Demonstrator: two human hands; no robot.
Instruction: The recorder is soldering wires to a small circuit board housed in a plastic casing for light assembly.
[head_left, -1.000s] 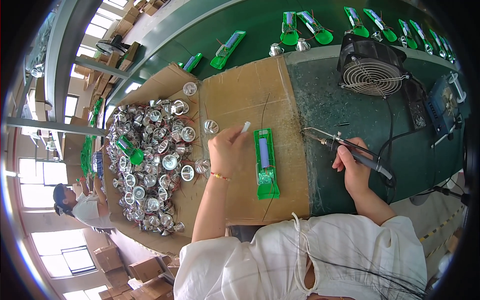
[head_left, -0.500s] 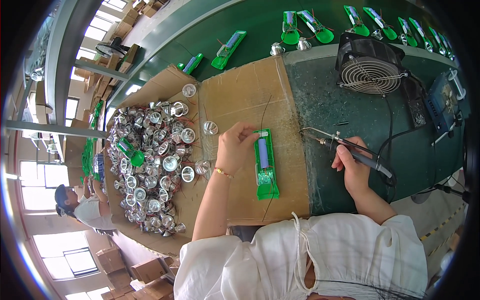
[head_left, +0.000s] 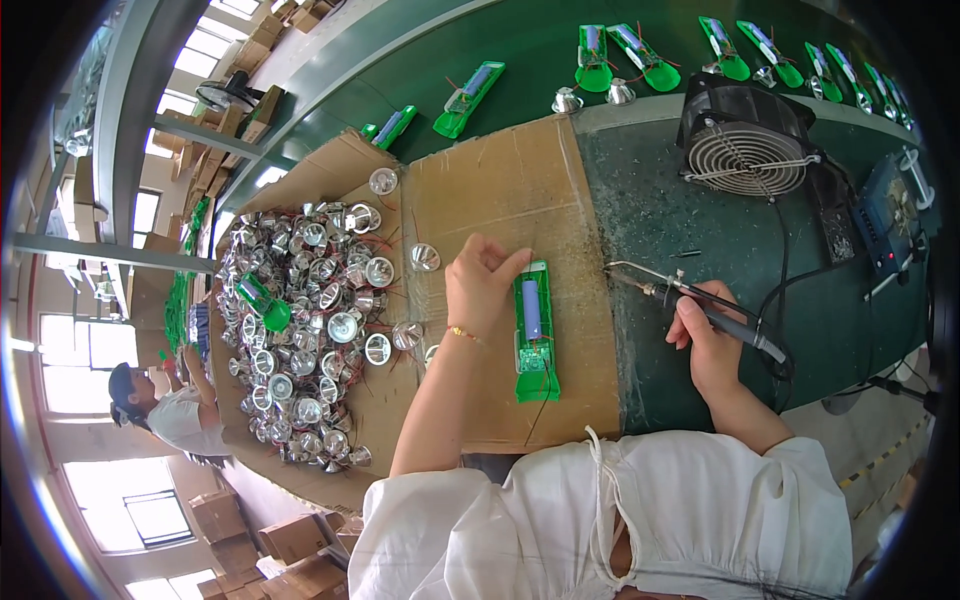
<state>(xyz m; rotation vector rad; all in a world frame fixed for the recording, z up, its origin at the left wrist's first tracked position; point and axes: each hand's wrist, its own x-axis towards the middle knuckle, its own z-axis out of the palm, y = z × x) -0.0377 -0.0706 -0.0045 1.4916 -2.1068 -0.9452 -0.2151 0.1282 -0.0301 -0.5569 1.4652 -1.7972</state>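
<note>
Our left hand (head_left: 485,285) rests curled, fingertips touching the top edge of the green board (head_left: 535,335) on the cardboard sheet (head_left: 500,190); our right hand (head_left: 712,340), right of that board, grips a soldering iron (head_left: 690,300). We judge the board light, stiff, fragile; hold its edges

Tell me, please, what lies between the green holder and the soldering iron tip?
In the head view, only bare cardboard and the green mat's edge lie between the green holder and the soldering iron tip.
</note>
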